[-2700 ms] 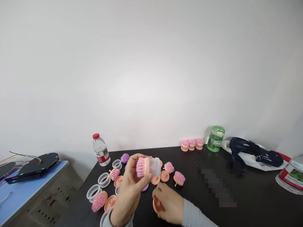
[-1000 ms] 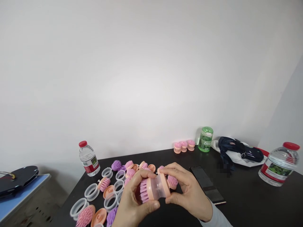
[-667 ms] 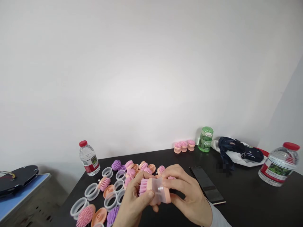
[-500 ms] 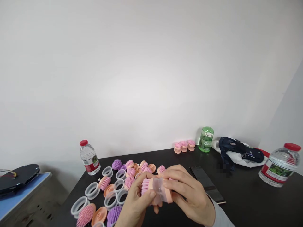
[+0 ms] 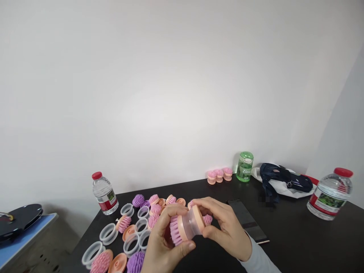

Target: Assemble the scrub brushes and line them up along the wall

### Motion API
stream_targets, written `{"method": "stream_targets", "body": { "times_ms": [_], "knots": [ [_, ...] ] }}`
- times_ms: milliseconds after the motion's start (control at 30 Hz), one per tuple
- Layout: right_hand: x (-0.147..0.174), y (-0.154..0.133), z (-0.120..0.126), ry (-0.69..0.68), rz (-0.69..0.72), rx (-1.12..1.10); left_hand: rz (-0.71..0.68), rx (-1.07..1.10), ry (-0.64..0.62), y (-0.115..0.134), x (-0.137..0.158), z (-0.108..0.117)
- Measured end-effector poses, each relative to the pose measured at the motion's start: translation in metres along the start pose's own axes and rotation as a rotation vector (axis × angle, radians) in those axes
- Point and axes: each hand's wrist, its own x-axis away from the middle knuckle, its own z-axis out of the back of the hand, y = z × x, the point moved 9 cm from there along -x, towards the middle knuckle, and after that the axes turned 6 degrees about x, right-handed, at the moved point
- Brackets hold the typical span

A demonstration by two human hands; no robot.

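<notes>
Between my two hands is a round scrubbing brush [image 5: 192, 224] with pink bristles, a clear middle ring and a peach cap, tilted with its bristles to the left. My left hand [image 5: 165, 239] is wrapped round the bristle end, its thumb underneath. My right hand [image 5: 226, 226] grips the peach cap at the other end. Left of my hands lie loose clear rings [image 5: 131, 244], peach caps [image 5: 118, 262], pink bristle heads [image 5: 124, 223] and purple bristle heads [image 5: 136, 262]. My hands hide some of these parts.
Three pink-and-peach brushes [image 5: 219, 176] stand by the wall beside a green container [image 5: 245, 167]. A phone [image 5: 247, 220] lies right of my hands. Water bottles stand at the left [image 5: 105, 193] and right [image 5: 330, 195]. A dark strapped bag [image 5: 287, 180] rests at the back right.
The brush has turned in my hands, so its clear ring and cap show more fully. My right fingers have shifted off the ring onto the cap. The view has moved slightly.
</notes>
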Motion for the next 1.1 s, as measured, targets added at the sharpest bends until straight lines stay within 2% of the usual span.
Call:
{"method": "stream_targets", "body": {
  "times_ms": [100,233,433,567,633,833,933,1100],
  "knots": [
    [0.0,0.0,-0.003,-0.038,-0.016,-0.042,-0.047,-0.074,-0.006,0.005,-0.001,0.002],
    [-0.001,-0.008,-0.001,-0.054,0.058,0.033,-0.033,-0.117,-0.029,0.004,-0.001,0.003],
    [0.001,-0.02,0.001,-0.095,0.156,0.199,0.08,0.003,-0.018,-0.005,0.001,0.005],
    [0.003,-0.031,-0.001,-0.15,0.23,0.206,0.198,0.15,-0.074,-0.02,0.002,-0.001],
    [0.003,-0.038,-0.003,-0.19,0.289,0.201,0.266,0.243,-0.11,-0.032,0.005,-0.005],
    [0.012,-0.069,-0.001,-0.236,0.605,0.189,0.39,0.368,-0.167,-0.055,0.013,-0.014],
    [0.011,-0.065,0.001,-0.232,0.542,0.23,0.359,0.335,-0.161,-0.048,0.011,-0.014],
    [0.007,-0.032,0.009,-0.099,0.245,0.243,0.226,0.214,-0.08,-0.02,0.005,-0.008]
  ]
}}
